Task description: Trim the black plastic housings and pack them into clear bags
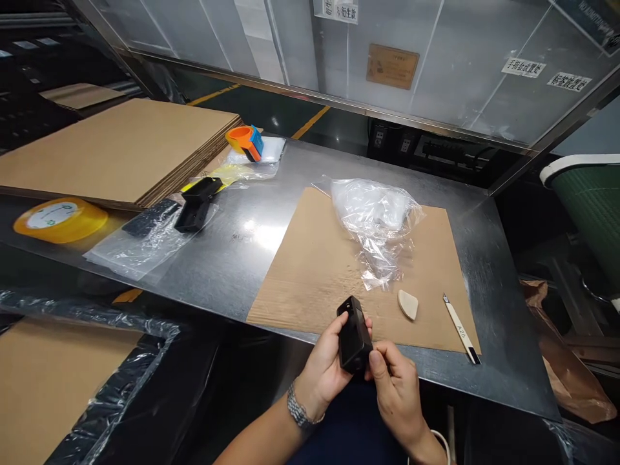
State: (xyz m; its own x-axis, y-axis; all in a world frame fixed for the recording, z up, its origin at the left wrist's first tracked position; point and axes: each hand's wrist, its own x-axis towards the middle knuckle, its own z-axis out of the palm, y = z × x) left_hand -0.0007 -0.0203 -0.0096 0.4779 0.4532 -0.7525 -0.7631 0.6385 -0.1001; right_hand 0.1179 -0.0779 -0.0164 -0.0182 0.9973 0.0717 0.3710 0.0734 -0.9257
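Observation:
My left hand point(325, 361) is wrapped round a small black rectangular plastic case point(355, 336), its thumb lying along the left side. My right hand point(398, 382) is closed, thumb and forefinger pinching the case's lower right corner. Whether a smaller piece sits between those fingertips is hidden. The case is held just off the near edge of a brown cardboard sheet point(310, 271). Beyond it on the sheet lie a cream wedge-shaped pad point(407, 305), a craft knife point(460, 328) with a white handle, and a crumpled clear plastic bag point(378, 213) with whitish contents.
The cardboard rests on a metal table point(232, 258). On its left are a black open part point(196, 203) on clear bags, a yellow tape roll point(61, 219), stacked cardboard point(121, 148) and an orange-and-blue tape dispenser point(246, 142). A framed translucent panel point(300, 58) stands behind.

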